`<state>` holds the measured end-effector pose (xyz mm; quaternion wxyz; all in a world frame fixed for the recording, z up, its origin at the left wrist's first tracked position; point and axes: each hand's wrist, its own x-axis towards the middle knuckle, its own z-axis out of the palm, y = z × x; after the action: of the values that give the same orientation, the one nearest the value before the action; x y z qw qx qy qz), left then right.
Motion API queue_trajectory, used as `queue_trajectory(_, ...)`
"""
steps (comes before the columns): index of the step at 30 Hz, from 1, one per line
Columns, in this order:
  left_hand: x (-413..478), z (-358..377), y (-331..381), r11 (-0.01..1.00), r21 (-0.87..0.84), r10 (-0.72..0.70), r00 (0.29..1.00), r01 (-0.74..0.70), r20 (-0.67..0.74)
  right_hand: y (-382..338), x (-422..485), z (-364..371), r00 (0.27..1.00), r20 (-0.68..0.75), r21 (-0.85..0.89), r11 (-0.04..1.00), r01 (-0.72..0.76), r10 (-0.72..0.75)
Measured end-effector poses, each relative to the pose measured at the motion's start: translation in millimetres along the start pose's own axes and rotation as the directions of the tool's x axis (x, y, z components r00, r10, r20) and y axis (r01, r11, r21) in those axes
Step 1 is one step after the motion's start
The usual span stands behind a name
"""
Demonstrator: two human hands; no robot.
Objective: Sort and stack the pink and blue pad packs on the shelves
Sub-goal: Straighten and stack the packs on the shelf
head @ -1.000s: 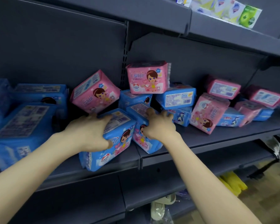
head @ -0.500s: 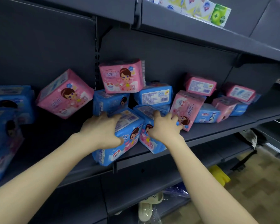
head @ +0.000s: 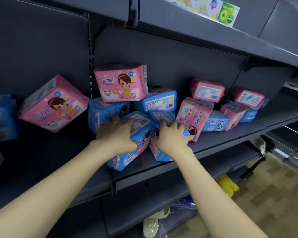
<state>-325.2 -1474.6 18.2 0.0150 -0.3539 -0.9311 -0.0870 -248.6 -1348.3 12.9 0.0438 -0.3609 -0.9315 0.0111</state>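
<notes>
Pink and blue pad packs lie jumbled on a dark grey shelf (head: 230,133). My left hand (head: 116,134) grips a tilted blue pack (head: 136,148) at the shelf's front edge. My right hand (head: 172,136) grips a second blue pack (head: 159,152) right beside it; the two packs touch. Behind them a pink pack (head: 120,82) sits on two blue packs (head: 105,110) (head: 159,100). A pink pack (head: 52,103) leans at the left. Another pink pack (head: 193,115) stands just right of my right hand.
More pink and blue packs (head: 208,90) (head: 249,97) pile up at the right end of the shelf. Blue packs (head: 2,115) stand at the far left. Soap boxes (head: 227,12) sit on the shelf above. A yellow item (head: 227,186) and pale slippers (head: 153,220) lie below.
The view has shifted, so the packs sit further right in frame. Both hands keep hold of the two blue packs, which have hardly moved on the shelf.
</notes>
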Motion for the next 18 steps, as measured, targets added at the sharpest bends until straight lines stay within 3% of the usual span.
queue_trajectory(10,20,2,9,1.0,-0.019,0.025,0.999,-0.025,0.034,12,13,1,1.0,-0.027,-0.004,1.0,-0.01,0.01)
queue_trajectory(18,20,-1,6,0.999,-0.025,0.046,0.998,-0.045,0.032,5,10,-13,0.998,0.058,-0.022,0.999,-0.037,0.038)
